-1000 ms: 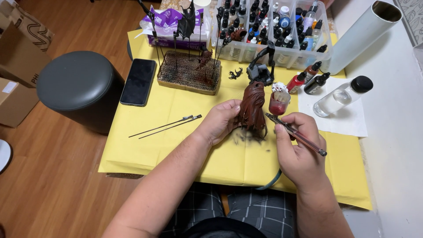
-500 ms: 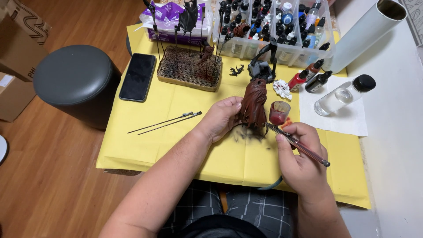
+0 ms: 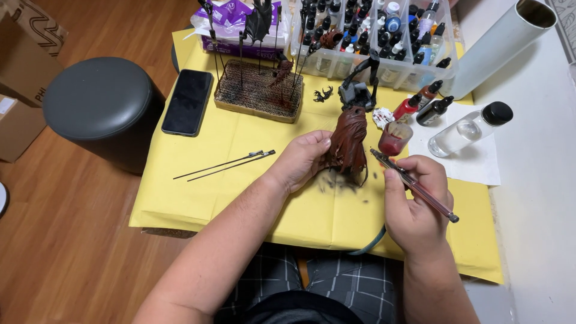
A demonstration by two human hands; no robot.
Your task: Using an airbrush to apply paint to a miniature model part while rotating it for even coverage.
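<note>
Figurine (image 3: 349, 141) brown, pinched by left hand (image 3: 303, 159) | right hand (image 3: 414, 201) grips airbrush (image 3: 414, 186) | risk: overspray at 6 o'clock; elbow may tip clear bottle (image 3: 468, 129) at 2 o'clock

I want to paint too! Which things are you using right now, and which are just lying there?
In use:
left hand holding the brown figure
right hand holding the airbrush

Lying about:
phone
two thin rods
clear bottle
paint bottle tray
</note>
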